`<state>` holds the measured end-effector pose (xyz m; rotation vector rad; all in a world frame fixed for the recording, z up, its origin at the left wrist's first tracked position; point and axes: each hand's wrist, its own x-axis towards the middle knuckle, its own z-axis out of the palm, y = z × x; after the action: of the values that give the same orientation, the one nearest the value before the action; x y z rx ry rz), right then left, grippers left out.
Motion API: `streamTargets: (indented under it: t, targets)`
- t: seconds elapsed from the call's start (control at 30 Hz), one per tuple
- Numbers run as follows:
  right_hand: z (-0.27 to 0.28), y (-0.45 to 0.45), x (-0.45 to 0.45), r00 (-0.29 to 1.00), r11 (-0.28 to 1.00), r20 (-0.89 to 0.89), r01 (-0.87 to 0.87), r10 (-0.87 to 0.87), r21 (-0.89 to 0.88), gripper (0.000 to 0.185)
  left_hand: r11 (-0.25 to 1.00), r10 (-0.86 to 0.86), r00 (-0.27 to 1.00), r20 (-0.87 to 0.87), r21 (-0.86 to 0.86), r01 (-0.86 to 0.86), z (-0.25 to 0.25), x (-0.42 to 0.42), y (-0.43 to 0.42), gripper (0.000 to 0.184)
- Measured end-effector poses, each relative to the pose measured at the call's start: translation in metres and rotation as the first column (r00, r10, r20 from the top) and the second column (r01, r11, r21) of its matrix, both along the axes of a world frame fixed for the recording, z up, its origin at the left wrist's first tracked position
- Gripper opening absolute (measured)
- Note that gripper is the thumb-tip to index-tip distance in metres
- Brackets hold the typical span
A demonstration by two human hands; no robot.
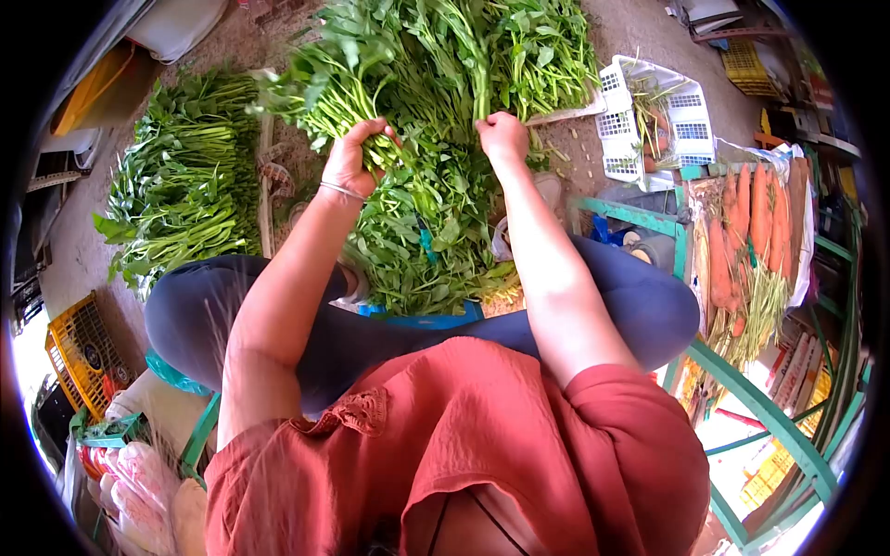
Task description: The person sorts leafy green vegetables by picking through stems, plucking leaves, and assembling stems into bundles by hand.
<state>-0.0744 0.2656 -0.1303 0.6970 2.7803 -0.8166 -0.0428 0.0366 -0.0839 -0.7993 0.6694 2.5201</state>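
Greens are filling both of the person's hands and much of the floor ahead. The left hand (350,159) is closing around a thick bunch (338,109), its leaves fanning away up and to the left, its stem ends poking out by the fingers. The right hand (503,139) is gripping a stem (481,91) near its lower end, with the leafy part stretching away from the body. Between the two hands and the crossed legs, a loose pile (417,218) is spreading; a blue edge (438,321) is showing under its near side, though I cannot tell what it belongs to. More greens are lying in a row (190,167) on the left and in a heap (547,56) beyond the right hand.

By the look of it, the person is gathering stems into the left-hand bunch, the right hand adding to it. On that reading, the next move is calling for the right hand to bring its stem across and line up its end with the others, while the left grip is staying firm without crushing them.

Off to the right, a white crate (691,130) is holding scraps, and carrots (766,218) are lying nearer the body.
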Motion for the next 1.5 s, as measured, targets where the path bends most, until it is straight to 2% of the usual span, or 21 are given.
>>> streamTargets:
  t: [0.07, 0.1, 0.13, 0.23, 0.3, 0.47, 0.63, 0.73, 0.77, 0.9, 0.97, 1.0, 1.03, 1.1, 1.13, 1.17, 1.23, 1.37, 1.4, 1.43, 1.5]
  targets:
    - [0.023, -0.003, 0.000, 0.989, 0.994, -0.125, 0.073, -0.083, -0.087, 0.025, 0.999, 0.016, 0.998, 0.065, -0.045, -0.013, -0.001, 0.000, 0.004, 0.007]
    - [-0.003, 0.007, -0.003, 0.949, 0.924, -0.280, 0.026, -0.142, -0.381, 0.019, 0.996, -0.002, 0.994, 0.105, -0.086, 0.011, 0.005, 0.002, 0.007, 0.009]
    - [0.019, -0.002, 0.003, 0.923, 0.858, -0.319, 0.022, -0.214, -0.513, 0.020, 0.992, -0.058, 0.993, 0.098, -0.110, 0.069, 0.000, 0.002, 0.007, 0.010]
    - [0.054, -0.034, 0.033, 0.895, 0.670, -0.345, -0.074, -0.281, -0.739, 0.020, 0.963, -0.198, 0.979, 0.051, -0.173, 0.204, -0.009, 0.001, 0.009, 0.019]
    - [0.033, -0.046, 0.046, 0.915, 0.520, -0.293, -0.114, -0.276, -0.847, 0.016, 0.954, -0.216, 0.973, 0.076, -0.197, 0.227, -0.014, 0.001, 0.014, 0.022]
    - [0.039, -0.073, 0.067, 0.970, 0.505, -0.137, -0.018, -0.200, -0.863, 0.011, 0.937, -0.301, 0.953, 0.033, -0.174, 0.302, -0.017, 0.007, 0.024, 0.021]
    - [0.036, -0.069, 0.067, 0.968, 0.547, -0.213, -0.106, -0.136, -0.830, 0.009, 0.921, -0.350, 0.936, 0.031, -0.173, 0.349, -0.002, 0.003, 0.026, 0.023]
    - [0.041, -0.059, 0.065, 0.969, 0.550, -0.229, -0.241, 0.092, -0.800, 0.018, 0.935, -0.309, 0.950, 0.049, -0.167, 0.313, -0.016, 0.000, 0.024, 0.022]
    - [0.042, -0.049, 0.064, 0.955, 0.648, -0.194, -0.295, 0.225, -0.702, 0.022, 0.938, -0.306, 0.951, 0.055, -0.151, 0.311, -0.024, -0.001, 0.023, 0.022]
    - [0.068, -0.020, 0.058, 0.999, 0.532, 0.043, 0.042, -0.010, -0.845, 0.013, 0.930, -0.334, 0.942, 0.040, -0.151, 0.336, -0.010, 0.001, 0.021, 0.021]
    - [0.055, -0.023, 0.049, 0.962, 0.622, -0.116, 0.066, -0.248, -0.781, 0.015, 0.933, -0.336, 0.942, 0.021, -0.127, 0.335, -0.021, 0.000, 0.020, 0.021]
    - [0.051, -0.022, 0.041, 0.953, 0.652, -0.147, 0.065, -0.266, -0.756, 0.015, 0.942, -0.313, 0.949, 0.041, -0.110, 0.316, -0.017, 0.001, 0.021, 0.021]
    - [0.048, -0.024, 0.031, 0.949, 0.817, -0.253, 0.007, -0.187, -0.577, 0.021, 0.941, -0.316, 0.948, 0.040, -0.111, 0.318, -0.016, 0.000, 0.021, 0.021]
    - [0.054, -0.031, 0.011, 0.987, 0.947, -0.159, -0.038, -0.014, -0.319, 0.030, 0.938, -0.319, 0.947, 0.042, -0.131, 0.322, -0.015, 0.001, 0.021, 0.020]
    - [0.061, -0.032, 0.005, 0.993, 0.950, 0.015, -0.111, 0.121, -0.292, 0.047, 0.939, -0.309, 0.950, 0.040, -0.146, 0.311, -0.015, 0.001, 0.022, 0.020]
    - [0.066, -0.033, -0.003, 0.943, 0.953, 0.190, -0.238, 0.273, -0.189, 0.041, 0.940, -0.306, 0.951, 0.038, -0.148, 0.308, -0.016, 0.000, 0.021, 0.020]
    - [0.058, -0.037, -0.008, 0.890, 0.946, 0.321, -0.300, 0.325, -0.125, 0.036, 0.936, -0.315, 0.949, 0.014, -0.160, 0.314, -0.016, 0.000, 0.019, 0.020]
    - [0.051, -0.043, -0.009, 0.916, 0.964, 0.305, -0.230, 0.260, -0.132, 0.035, 0.933, -0.320, 0.947, 0.023, -0.164, 0.319, -0.011, 0.002, 0.017, 0.019]
    - [0.035, -0.044, -0.008, 0.960, 0.952, 0.103, -0.238, 0.261, -0.190, 0.034, 0.939, -0.310, 0.950, 0.019, -0.151, 0.309, -0.012, 0.002, 0.017, 0.019]
    - [0.022, -0.046, -0.010, 0.960, 0.953, 0.105, -0.237, 0.260, -0.190, 0.034, 0.939, -0.311, 0.950, 0.021, -0.150, 0.311, -0.014, 0.002, 0.017, 0.019]
    - [0.003, -0.052, -0.016, 0.985, 0.869, 0.083, -0.092, 0.151, -0.485, 0.033, 0.943, -0.307, 0.952, -0.013, -0.138, 0.302, -0.015, 0.003, 0.015, 0.019]
